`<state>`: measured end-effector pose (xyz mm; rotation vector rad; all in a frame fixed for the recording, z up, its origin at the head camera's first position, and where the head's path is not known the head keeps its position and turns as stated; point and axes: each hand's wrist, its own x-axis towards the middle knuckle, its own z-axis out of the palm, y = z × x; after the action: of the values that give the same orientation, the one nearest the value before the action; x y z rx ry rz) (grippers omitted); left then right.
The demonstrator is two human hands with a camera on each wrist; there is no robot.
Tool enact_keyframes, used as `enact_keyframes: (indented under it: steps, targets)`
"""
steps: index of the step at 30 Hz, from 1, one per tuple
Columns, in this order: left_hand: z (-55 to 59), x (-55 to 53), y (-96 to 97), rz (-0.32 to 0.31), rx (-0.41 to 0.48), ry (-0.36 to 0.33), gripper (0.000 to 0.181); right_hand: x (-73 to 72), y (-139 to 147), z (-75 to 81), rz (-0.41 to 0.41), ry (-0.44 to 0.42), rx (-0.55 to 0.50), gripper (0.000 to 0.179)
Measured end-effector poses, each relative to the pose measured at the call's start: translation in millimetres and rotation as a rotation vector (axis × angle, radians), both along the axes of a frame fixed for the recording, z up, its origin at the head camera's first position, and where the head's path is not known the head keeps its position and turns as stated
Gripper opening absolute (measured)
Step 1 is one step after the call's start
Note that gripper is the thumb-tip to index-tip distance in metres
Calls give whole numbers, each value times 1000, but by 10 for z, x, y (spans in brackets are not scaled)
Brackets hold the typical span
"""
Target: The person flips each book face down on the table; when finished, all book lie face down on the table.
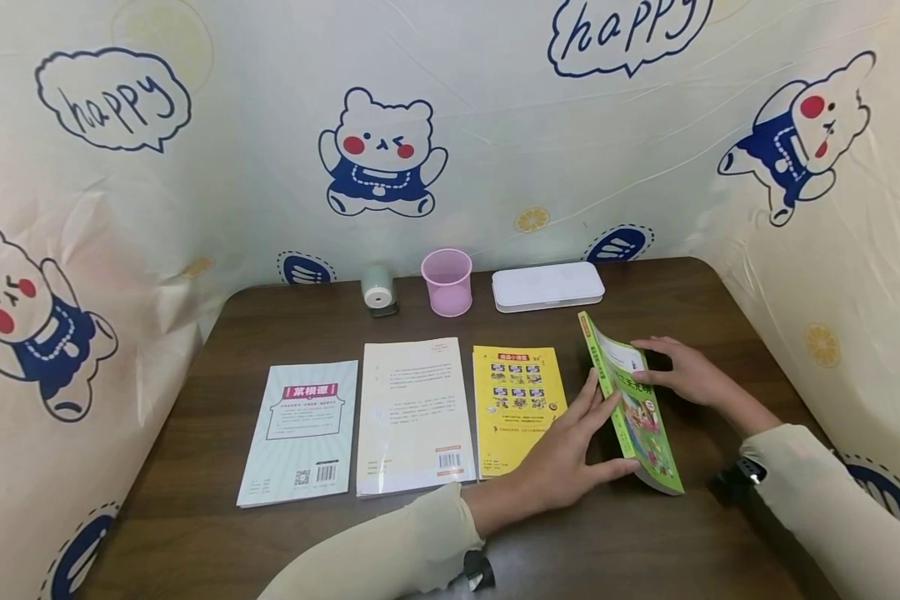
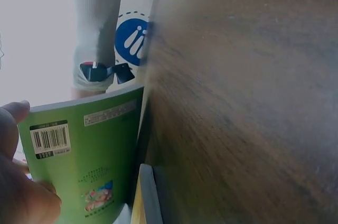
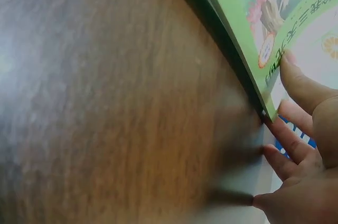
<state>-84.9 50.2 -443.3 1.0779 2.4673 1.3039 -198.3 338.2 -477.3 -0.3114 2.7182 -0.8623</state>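
A green paperback book [image 1: 648,429] is tilted up on its edge at the right of the table. My left hand [image 1: 558,458] holds it from the spine side, its thumb near the lower end of the front cover. In the left wrist view the green back cover [image 2: 111,134] shows a barcode, with the left hand [image 2: 24,187] at its edge. My right hand [image 1: 682,373] pinches the far right edge. Seen from the right wrist, the thumb of the right hand [image 3: 317,129] lies on the illustrated front cover, fingers beneath the edge.
Left of the green book lie a yellow book [image 1: 521,400], a white book [image 1: 414,417] and a light blue book [image 1: 297,433] in a row. Along the back stand a green-and-white device [image 1: 378,292], a pink cup [image 1: 448,292] and a white flat case [image 1: 547,286]. Patterned cloth [image 1: 495,150] surrounds the table.
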Motion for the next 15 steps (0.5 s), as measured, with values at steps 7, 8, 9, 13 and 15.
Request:
enact_keyframes:
  steps: [7,8,9,13,15]
  targets:
    - [33,24,1,-4,40,42,78,9,-85,32,39,-19,-51,69]
    - [39,26,1,-3,41,44,77,13,-99,39,45,-19,-67,68]
    - [45,29,1,-1,41,47,76,18,-114,47,54,-17,-83,67]
    - [68,40,-6,-6,43,60,74,25,-176,75,78,-11,-142,63]
    - [81,45,-5,-12,45,75,73,13,-196,80,90,-12,-164,61]
